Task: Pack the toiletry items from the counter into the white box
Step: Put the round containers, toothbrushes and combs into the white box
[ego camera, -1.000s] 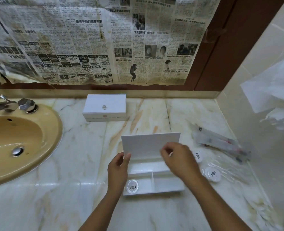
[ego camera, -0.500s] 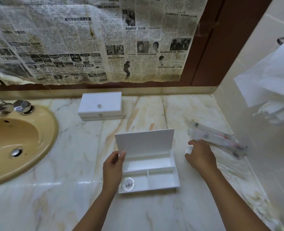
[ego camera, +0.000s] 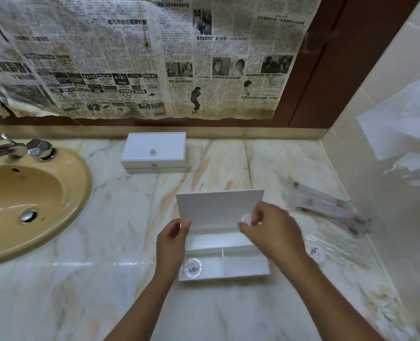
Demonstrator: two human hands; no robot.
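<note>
my right hand point(ego camera: 269, 232) has its grip pinched closed on a small round toiletry packet point(ego camera: 247, 219), held between fingertips and thumb just above the back of the open white box point(ego camera: 225, 254), in front of its raised lid point(ego camera: 220, 207). my left hand point(ego camera: 172, 242) has its grip lightly closed on the left edge of that lid, thumb and fingers on either side, propping it upright so the box stays open. the box sits on the marble table point(ego camera: 81, 279) right in front of me, with a long rear compartment and two smaller front ones; the front left compartment already holds one round packet with a dark emblem point(ego camera: 192, 267), and the front right and rear ones look bare. i judge the step in hand to be carrying this second round packet over the box to drop it in. the next move calls for lowering my right hand into a free compartment, likely a front one, and loosening the pinch only once the packet is down inside the walls, while my left keeps the lid from falling. off to the right, another round packet point(ego camera: 315, 252) lies on the table, and beyond it some long clear-wrapped items point(ego camera: 327, 205) near the wall, so the packing looks only just begun. a second, closed white box point(ego camera: 154, 153) stands farther back, beside the sink point(ego camera: 63, 193).
</note>
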